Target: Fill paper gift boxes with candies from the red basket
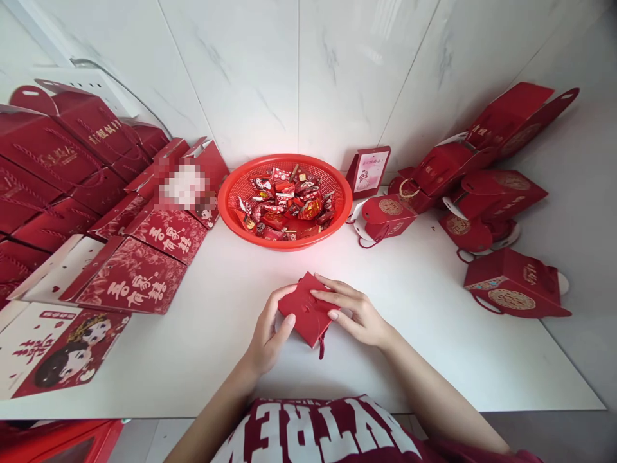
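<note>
A small red box [307, 311] with a dark red cord hanging from its near corner is between my two hands, above the white table. My left hand [272, 328] grips its left edge, thumb on top and fingers curled round the side. My right hand [354, 311] lies over its right side, fingers reaching across the upper face, thumb hidden or hard to tell apart. Beyond the box stands a red basket [226, 209] holding many wrapped sweets [311, 207].
Red gift bags [132, 283] and boxes crowd the left of the white table [231, 360]. On the right lie several red boxes [518, 283]. A pink card stand [370, 172] is against the tiled wall, right of the basket.
</note>
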A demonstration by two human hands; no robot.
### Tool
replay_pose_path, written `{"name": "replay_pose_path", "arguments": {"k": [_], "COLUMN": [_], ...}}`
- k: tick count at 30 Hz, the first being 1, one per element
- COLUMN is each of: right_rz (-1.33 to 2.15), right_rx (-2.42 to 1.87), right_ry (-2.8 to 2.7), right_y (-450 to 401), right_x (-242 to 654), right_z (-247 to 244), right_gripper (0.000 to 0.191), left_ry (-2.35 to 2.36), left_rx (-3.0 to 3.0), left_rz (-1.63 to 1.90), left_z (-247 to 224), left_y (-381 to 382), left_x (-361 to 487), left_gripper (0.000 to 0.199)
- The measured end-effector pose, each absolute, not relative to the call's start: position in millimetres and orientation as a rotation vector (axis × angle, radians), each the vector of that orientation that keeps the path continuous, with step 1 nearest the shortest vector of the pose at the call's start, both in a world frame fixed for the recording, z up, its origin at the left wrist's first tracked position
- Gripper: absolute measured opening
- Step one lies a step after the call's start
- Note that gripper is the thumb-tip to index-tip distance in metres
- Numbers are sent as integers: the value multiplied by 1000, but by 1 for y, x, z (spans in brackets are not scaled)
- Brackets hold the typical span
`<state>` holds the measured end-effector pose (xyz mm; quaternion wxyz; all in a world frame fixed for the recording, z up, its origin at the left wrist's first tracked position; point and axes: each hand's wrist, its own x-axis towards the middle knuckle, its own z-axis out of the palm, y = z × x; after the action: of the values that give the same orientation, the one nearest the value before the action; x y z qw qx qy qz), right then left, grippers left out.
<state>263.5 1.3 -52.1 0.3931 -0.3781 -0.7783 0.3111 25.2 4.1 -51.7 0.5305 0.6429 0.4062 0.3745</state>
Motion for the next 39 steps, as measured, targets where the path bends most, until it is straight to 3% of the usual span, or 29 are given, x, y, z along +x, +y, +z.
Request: {"name": "replay_pose_path", "arguments": {"k": [9, 16, 21, 25, 39], "right_rz": [755, 553, 515, 491, 327], "right_rx": [-1008, -1032, -1006, -957, -1039], "right_ry": [-1986, -2057, -2053, -2043, -2099], "right_y": [1, -3, -2, 0, 4], "right_x": [263, 253, 256, 260, 256], "right_z": [-52, -55, -55, -56, -56], "right_gripper": [41, 56, 55, 50, 39], "left_ry": [945, 1185, 1152, 1199, 833], "left_rx": [1475, 2081, 2372, 2445, 2580], "left_rz": [977, 915, 546, 505, 642], "left_z": [-57, -17, -5, -19, -25], "left_y": [5, 37, 17, 9, 55], "left_x": [38, 34, 39, 45, 29], "left_gripper": [43, 39, 69, 84, 72]}}
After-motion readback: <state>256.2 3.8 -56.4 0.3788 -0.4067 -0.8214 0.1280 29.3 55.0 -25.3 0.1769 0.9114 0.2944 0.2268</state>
